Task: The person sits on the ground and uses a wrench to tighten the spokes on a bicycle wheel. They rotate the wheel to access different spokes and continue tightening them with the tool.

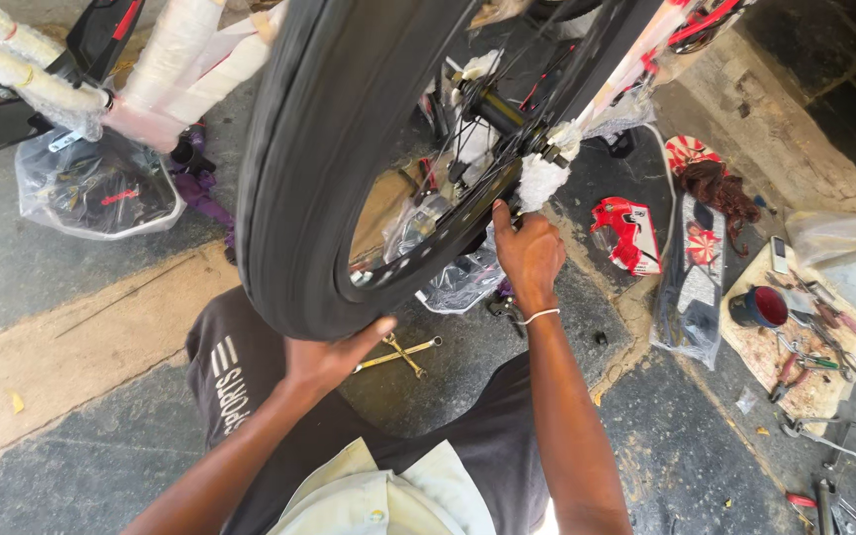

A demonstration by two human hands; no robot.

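Far left, on the concrete floor: a clear plastic bag (96,188) of parts, below foam-wrapped frame tubes (42,69). Centre-left: left hand (334,357), arm reaching up from below, palm cupped against the underside of the black tyre (319,168), fingers spread on the tread. Beneath, flat on the floor: a yellowish cross wrench (398,354). Right of centre: right hand (527,253), arm stretched forward, white band at the wrist, fingers closed near the wrapped fork end (544,178) by the hub (492,107); exact grip unclear. Far right: a board of hand tools (804,342).
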